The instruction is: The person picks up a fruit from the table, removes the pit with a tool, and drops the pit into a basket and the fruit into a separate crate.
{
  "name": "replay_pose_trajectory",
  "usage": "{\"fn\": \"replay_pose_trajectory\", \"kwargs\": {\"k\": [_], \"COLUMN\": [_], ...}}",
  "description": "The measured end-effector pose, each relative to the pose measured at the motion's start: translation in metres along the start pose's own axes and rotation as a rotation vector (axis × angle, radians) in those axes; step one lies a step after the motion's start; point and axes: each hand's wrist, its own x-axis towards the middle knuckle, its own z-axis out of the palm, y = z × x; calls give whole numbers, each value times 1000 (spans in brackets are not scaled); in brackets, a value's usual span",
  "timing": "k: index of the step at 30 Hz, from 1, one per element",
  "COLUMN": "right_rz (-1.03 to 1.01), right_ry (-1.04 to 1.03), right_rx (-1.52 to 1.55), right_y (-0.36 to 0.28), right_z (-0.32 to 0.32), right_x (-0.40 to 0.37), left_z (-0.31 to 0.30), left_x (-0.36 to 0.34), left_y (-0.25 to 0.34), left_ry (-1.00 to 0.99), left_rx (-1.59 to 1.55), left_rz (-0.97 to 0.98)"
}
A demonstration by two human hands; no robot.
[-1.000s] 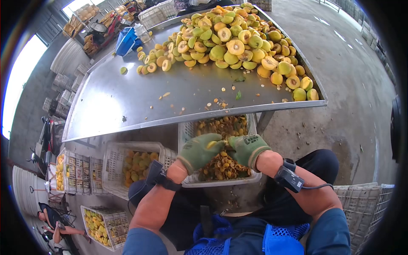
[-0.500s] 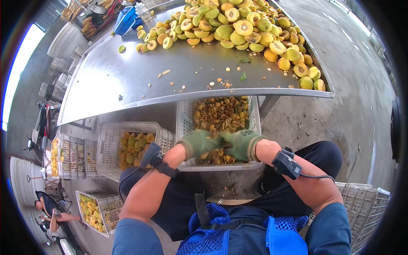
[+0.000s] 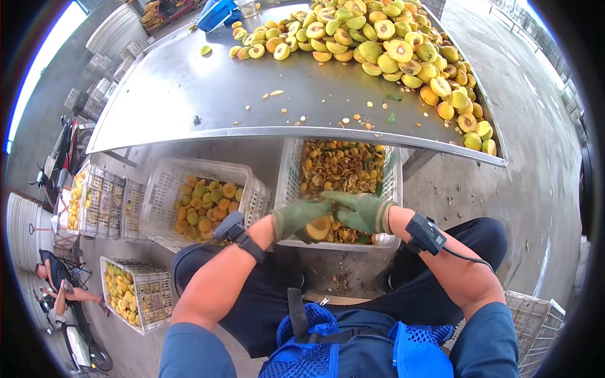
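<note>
Both my hands wear green gloves and meet above a white plastic crate [image 3: 287, 183] of pits, scraps and cut fruit. My left hand [image 3: 297, 217] is closed around a yellow halved fruit [image 3: 319, 227] that looks like an apricot; its cut face shows below the fingers. My right hand [image 3: 364, 213] touches the left one, its fingers curled in toward it. What the right fingers hold, if anything, is hidden. Fruit scraps [image 3: 340, 167] fill the crate under my hands.
A metal table [image 3: 233, 94] stands ahead, with a heap of halved fruit [image 3: 391, 47] and a blue container [image 3: 216, 15]. A crate of whole-looking fruit [image 3: 205, 205] sits left, near another fruit crate [image 3: 154, 299]. A person [image 3: 57, 277] sits at far left.
The view has shifted, so table and crates appear farther right or lower. My hands have turned slightly, and a yellow fruit half now shows in my left hand.
</note>
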Motion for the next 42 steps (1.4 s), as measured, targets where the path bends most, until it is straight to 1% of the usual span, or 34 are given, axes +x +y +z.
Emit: {"fn": "replay_pose_trajectory", "kwargs": {"k": [2, 4, 5, 7, 8, 11, 14, 16, 19, 20, 23, 26, 28, 29, 30, 31, 32, 34, 35, 37, 38, 40, 41, 42], "right_rz": [8, 16, 19, 57, 75, -90, -72, -31, 46, 75, 141, 243, 228, 224, 90, 77, 66, 366, 265, 69, 263, 298, 325, 241], "right_ry": [-19, 17, 34, 5, -8, 34, 29, -32, -74, -81, -76, -66, -83, -86, 58, 50, 36, 122, 144, 119, 51, 131, 157, 132], "right_rx": [-51, -12, 6, -69, -107, -90, -24, -94, -179, -199, -287, -389, -290, -237, -217, -117, -14, -101, -115, -133, 142, 256, 324, 257], "right_y": [5, -1, -4, -8, -9, 8, -3, -9, -18, -21, -20, -12, -6, 1, 17, 35, 54, 53, 61, 84, 77, 80, 83, 86], "right_z": [11, 11, 10, 9, 8, 17, 6, 1, 0, 2, 11, 24, 18, 14, 19, 18, 16, 12, 9, 27, 18, 11, 16, 22], "right_x": [4, 0, -1, 1, 2, 2, -1, -4, -9, -9, -4, 11, 11, 9, 7, 13, 21, 18, 23, 29, 23, 25, 23, 19], "left_z": [-5, -9, -11, -11, -11, -7, -6, -5, -3, -4, -2, 24, 14, 0, -15, -29, -22, -19, -25, -25, -24, -28, -25, -29], "left_x": [7, 18, 23, 27, 27, 15, 11, 12, 24, 35, 45, 26, 30, 41, 52, 63, 37, 20, 20, -21, -35, -61, -80, -82], "left_y": [-16, -30, -36, -36, -37, -35, -33, -32, -38, -43, -48, -19, -23, -33, -43, -53, -28, -12, -8, 26, 37, 56, 66, 64], "left_ry": [-97, -169, -151, -117, -132, -182, -239, -253, -183, -171, -103, 100, 69, 52, 135, 300, 365, 545, 656, 620, 647, 719, 752, 724], "left_rx": [-106, -237, -251, -273, -270, -306, -393, -399, -293, -216, -58, 52, 383, 653, 997, 1265, 1177, 796, 499, 338, 278, 157, 166, 120], "left_rz": [4, 20, 34, 65, 63, 70, 106, 120, 136, 178, 188, -24, 122, 375, 660, 923, 742, 557, 546, 763, 775, 801, 763, 762]}}
